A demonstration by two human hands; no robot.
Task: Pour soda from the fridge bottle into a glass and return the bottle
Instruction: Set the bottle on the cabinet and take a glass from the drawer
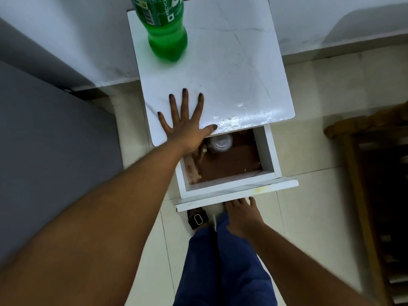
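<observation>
Bottle point(164, 29) out on table point(231, 62); glass point(220, 143) in drawer point(238, 191), pour + return left. L hand point(185, 124) flat, fingers spread; R hand point(241, 214) fingers hidden, can't tell.

A person's left hand point(185, 127) presses flat, fingers spread, on a white bedside table point(231, 69) where a green soda bottle point(164, 29) stands. The right hand point(241, 214) grips the front of the open drawer point(238, 192), in which what appears to be a clear glass point(220, 143) rests.

green soda bottle point(164, 25) label, white "RECYCLE" lettering, barcode beside it
</observation>
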